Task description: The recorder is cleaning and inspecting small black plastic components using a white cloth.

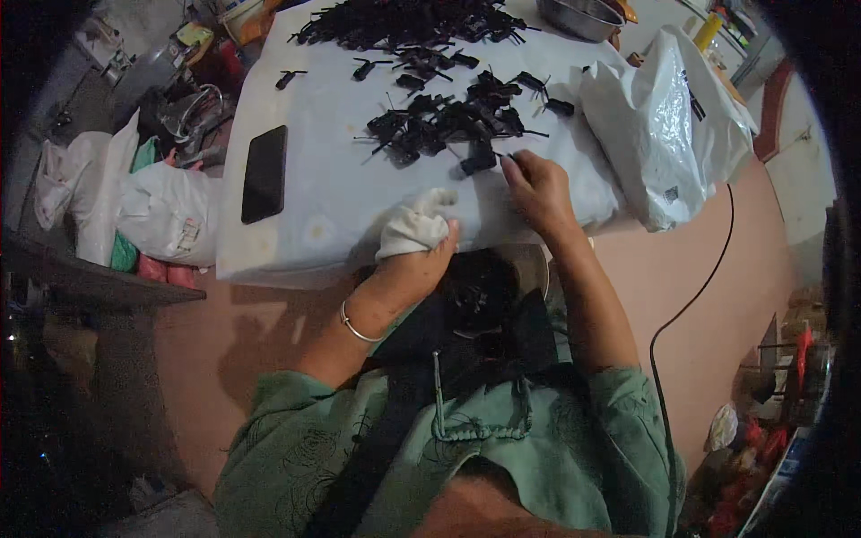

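Observation:
White cloth, perhaps a glove, wraps the fingers of my left hand (414, 247) at the table's near edge. Those fingers look curled, with the bare thumb beside them; anything inside is hidden. My right hand (543, 186) is closed in a pinch at the thin end of a small black part (478, 160), which lies at the near side of a loose heap. That heap of black parts (439, 121), with thin leads or pins sticking out, rests on the white-covered table (323, 117). Exactly what kind of part they are cannot be made out.
A larger pile of black parts (404, 22) covers the far side. A dark phone (265, 175) lies at left. A white plastic bag (641, 125) stands right, near a metal bowl (581, 16). Filled bags (166, 211) sit left; a black cable (691, 305) hangs right.

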### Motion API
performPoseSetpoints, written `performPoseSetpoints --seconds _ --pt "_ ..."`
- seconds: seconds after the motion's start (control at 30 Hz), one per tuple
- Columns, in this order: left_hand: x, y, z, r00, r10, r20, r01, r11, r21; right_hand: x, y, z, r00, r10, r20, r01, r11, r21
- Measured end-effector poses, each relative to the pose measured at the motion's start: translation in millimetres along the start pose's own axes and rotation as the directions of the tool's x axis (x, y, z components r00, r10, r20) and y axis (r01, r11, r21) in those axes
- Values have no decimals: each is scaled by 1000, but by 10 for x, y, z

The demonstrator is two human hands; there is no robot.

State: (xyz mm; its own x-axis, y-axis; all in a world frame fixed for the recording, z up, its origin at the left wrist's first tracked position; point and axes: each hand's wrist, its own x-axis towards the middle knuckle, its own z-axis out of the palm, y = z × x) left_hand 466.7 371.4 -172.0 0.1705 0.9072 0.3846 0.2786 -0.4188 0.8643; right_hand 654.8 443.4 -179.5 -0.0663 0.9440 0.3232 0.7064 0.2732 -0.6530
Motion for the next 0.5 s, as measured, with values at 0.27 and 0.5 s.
performPoseSetpoints --seconds 0.27,0.5 --pt "53 30 112 990 37 -139 -53 992 -113 -600 -438 -39 845 147 515 -497 573 651" --pt "-33 126 -78 995 78 -68 -94 957 -275 -741 -528 -129 753 50 657 -616 406 675"
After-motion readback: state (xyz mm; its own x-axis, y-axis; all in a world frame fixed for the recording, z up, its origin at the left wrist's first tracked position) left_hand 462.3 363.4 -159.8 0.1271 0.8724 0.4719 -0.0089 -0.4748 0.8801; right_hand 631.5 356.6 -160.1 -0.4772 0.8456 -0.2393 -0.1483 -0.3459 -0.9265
